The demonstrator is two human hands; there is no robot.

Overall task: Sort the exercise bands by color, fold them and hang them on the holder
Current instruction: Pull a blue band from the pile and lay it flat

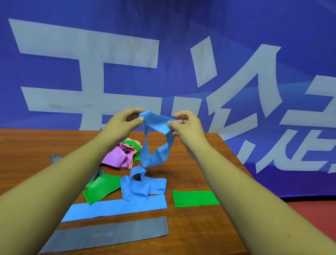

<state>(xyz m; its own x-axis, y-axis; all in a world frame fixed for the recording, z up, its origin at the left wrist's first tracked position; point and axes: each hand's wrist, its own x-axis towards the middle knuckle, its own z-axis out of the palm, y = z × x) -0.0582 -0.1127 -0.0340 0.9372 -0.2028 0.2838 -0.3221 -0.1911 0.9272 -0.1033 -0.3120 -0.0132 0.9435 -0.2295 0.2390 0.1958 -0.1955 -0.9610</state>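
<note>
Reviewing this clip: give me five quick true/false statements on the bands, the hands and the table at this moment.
1. Both hands hold one blue band in the air. True: the left hand and right hand pinch the held blue band.
2. The grey band lies nearest the camera. True: the grey band lies flat at the table's near edge.
3. The folded green band is left of the blue pile. False: the folded green band lies to its right.
4. The purple band lies flat. False: the purple band is crumpled.
5. A holder stands on the table. False: none is visible.
</note>
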